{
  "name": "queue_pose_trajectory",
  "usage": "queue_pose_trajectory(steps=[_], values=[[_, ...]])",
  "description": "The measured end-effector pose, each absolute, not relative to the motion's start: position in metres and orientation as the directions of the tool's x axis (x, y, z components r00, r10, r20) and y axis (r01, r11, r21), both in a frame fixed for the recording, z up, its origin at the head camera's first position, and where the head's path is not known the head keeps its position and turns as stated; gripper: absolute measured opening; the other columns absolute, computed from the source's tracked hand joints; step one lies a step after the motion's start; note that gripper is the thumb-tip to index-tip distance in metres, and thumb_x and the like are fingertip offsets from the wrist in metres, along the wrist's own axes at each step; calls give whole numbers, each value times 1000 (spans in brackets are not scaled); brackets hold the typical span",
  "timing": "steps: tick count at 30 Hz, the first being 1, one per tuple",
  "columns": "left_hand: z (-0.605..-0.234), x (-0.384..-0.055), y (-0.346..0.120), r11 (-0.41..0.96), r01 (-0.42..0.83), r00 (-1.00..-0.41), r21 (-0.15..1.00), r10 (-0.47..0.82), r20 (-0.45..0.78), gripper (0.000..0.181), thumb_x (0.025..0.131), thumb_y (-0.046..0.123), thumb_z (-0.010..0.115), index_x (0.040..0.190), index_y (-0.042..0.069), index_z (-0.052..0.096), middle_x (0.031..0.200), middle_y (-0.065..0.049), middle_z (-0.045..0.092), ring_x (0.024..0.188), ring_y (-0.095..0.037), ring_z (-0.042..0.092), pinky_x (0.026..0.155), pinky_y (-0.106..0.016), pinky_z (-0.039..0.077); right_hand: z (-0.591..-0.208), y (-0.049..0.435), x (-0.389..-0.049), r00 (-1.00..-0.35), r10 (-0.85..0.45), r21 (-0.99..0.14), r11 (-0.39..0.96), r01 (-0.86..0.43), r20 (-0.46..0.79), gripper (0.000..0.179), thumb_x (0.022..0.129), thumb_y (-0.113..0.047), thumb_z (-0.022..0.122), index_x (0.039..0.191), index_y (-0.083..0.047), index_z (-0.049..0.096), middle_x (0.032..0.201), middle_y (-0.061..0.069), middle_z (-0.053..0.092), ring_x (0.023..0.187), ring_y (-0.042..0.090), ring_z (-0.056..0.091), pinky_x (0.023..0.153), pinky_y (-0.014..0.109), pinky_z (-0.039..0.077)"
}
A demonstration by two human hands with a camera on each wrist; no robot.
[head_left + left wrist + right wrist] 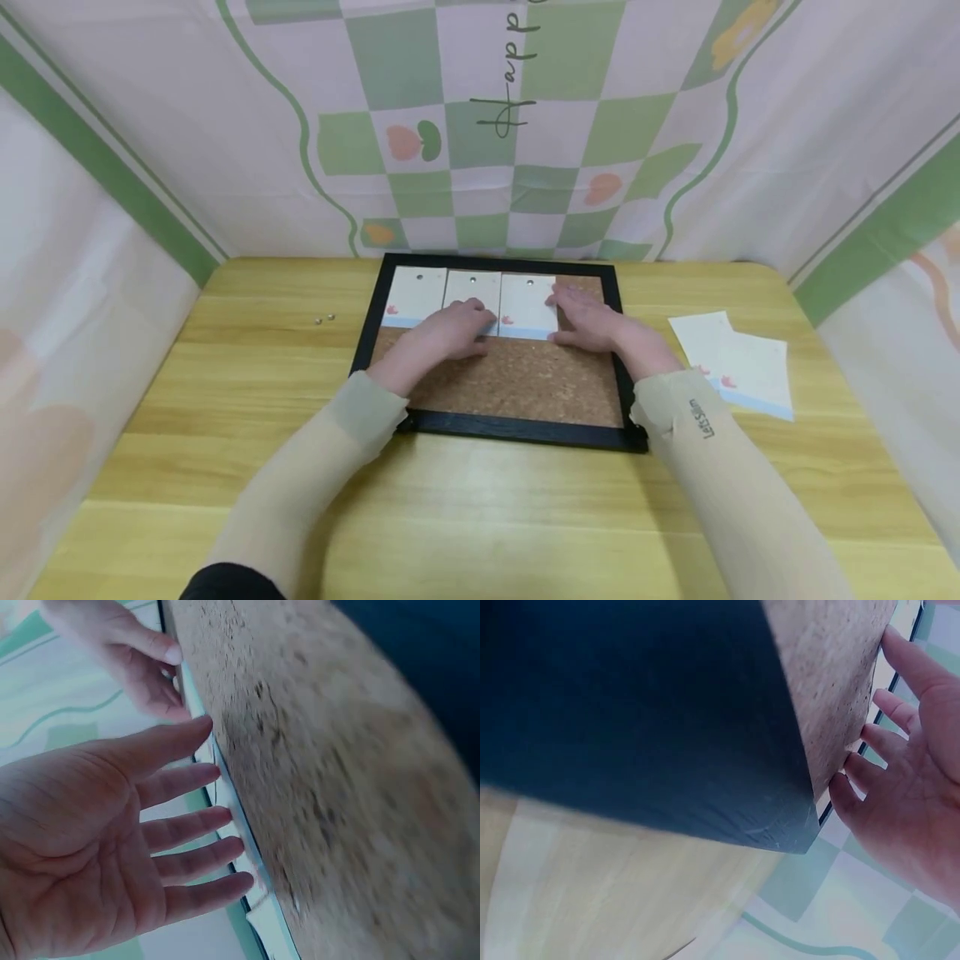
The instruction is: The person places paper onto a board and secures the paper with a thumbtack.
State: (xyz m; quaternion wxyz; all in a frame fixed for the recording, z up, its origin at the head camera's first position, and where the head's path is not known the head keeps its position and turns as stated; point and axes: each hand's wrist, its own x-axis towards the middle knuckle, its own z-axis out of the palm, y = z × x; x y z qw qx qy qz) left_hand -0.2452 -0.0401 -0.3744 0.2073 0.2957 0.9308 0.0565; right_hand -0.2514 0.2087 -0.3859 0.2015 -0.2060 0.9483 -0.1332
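In the head view a black-framed corkboard lies on the table. Three white note cards with blue lower edges stand side by side along its top: a left card, a middle card and a right card. Each carries a small silver pushpin near its top edge. My left hand rests over the lower part of the middle card; its spread fingertips reach the card in the left wrist view. My right hand touches the right card's right edge, fingers slightly bent and apart, holding nothing.
Two loose pushpins lie on the wooden table left of the board. To the board's right, two overlapping note cards lie on the tabletop. A checked green and white cloth hangs behind the table.
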Motion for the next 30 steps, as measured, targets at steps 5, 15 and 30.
queue_pose_trajectory(steps=[5,15,30], values=[[-374,-241,-68,811,514,-724,277,584,-366,52,102,30,58,149,10,46,154,-15,43,139,-30,47,116,-44,39,-387,208,-249,-841,-447,-332,877,-346,-304,60,100,-25,60,147,3,36,163,33,9,152,49,12,123,60,16],[-371,-234,-131,861,417,-804,290,498,-324,50,98,17,63,145,5,50,153,-21,44,142,-36,43,118,-49,36,-382,210,-243,-877,-403,-193,912,-362,-260,59,99,-32,62,149,-10,44,148,31,34,137,51,30,108,67,35],[-381,-233,-174,910,118,-887,396,276,-371,91,95,29,69,158,-4,13,161,-32,21,148,-46,25,120,-56,28,-360,260,-243,-885,-444,-347,859,-376,-140,51,98,-17,63,142,5,48,143,31,49,132,49,45,110,62,37]])
